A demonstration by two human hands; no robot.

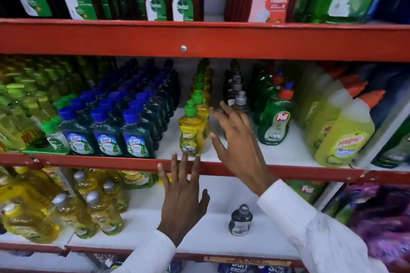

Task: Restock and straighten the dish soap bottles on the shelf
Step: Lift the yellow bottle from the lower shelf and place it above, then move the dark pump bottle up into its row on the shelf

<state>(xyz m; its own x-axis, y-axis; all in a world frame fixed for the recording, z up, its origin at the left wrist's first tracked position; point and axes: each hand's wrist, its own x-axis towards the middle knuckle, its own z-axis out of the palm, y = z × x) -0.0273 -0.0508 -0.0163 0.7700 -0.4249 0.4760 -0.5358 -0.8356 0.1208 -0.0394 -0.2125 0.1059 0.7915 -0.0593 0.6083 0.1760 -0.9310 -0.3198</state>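
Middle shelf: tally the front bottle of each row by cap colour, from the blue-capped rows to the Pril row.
Blue-capped bottles: 3
Green-capped bottle: 1
Grey-pump bottle: 1
Red-capped Pril bottle: 1
Total: 6

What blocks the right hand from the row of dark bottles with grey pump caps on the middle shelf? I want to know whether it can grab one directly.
Nothing visible does. The right hand is open just before the front dark grey-capped bottle, fingertips near its cap.
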